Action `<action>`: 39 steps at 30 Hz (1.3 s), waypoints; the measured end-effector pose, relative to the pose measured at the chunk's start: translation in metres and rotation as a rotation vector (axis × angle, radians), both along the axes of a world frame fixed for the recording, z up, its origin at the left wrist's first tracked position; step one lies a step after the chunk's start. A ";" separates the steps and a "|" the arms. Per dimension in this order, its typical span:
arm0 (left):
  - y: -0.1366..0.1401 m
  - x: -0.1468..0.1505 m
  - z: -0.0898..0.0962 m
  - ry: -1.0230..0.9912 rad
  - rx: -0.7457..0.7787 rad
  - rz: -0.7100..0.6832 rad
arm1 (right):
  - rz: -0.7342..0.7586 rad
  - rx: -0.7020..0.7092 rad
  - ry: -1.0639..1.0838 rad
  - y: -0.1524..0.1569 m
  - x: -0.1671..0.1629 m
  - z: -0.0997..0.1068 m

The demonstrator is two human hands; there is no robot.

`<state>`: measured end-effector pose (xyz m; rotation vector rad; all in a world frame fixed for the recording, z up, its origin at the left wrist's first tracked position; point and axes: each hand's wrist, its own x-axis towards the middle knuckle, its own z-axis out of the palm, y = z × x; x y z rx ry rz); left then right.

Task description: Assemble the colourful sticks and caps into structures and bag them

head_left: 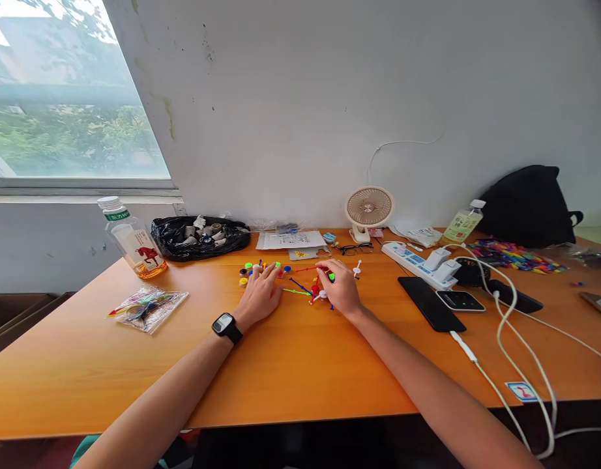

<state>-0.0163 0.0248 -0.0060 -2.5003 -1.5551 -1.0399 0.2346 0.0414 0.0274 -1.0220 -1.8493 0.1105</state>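
Note:
My right hand [340, 290] pinches one end of a thin red stick [305, 269] between thumb and finger. Below its fingers lie a blue stick [298, 285], a green stick [295, 291] and a white round piece [322, 295], close to a red piece [315, 288]. Stretched out over a group of small coloured round pieces, my left hand [258, 298] has its fingers apart and partly covers them. A yellow round piece [243, 282] and a blue one [287, 269] show at its sides. Beyond my right hand stands a white piece with a pointed stick [357, 269].
A bottle [137, 244] and a clear bag with sticks [148, 307] are at left. Behind are a black plastic bag [166, 234], papers [285, 240] and a small fan [369, 207]. A power strip [412, 262], black phone [430, 303] and white cables [513, 352] occupy the right.

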 end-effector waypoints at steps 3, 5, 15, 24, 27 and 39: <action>0.000 0.002 -0.001 0.027 -0.007 -0.009 | 0.015 -0.015 0.012 -0.001 -0.001 0.000; 0.000 0.003 0.001 0.031 0.000 -0.003 | 0.028 -0.039 0.039 -0.002 -0.001 0.001; 0.000 0.005 0.007 -0.247 -0.060 -0.021 | 0.266 -0.489 0.563 0.002 -0.009 -0.003; -0.007 0.027 0.003 -0.799 -0.283 -0.271 | 0.459 -0.711 0.675 -0.008 -0.012 0.001; -0.008 0.028 0.004 -0.899 -0.348 -0.302 | 0.476 -0.718 0.635 -0.008 -0.014 -0.005; -0.014 0.028 0.011 -1.072 -0.498 -0.353 | 0.401 -0.523 0.379 -0.007 -0.014 -0.005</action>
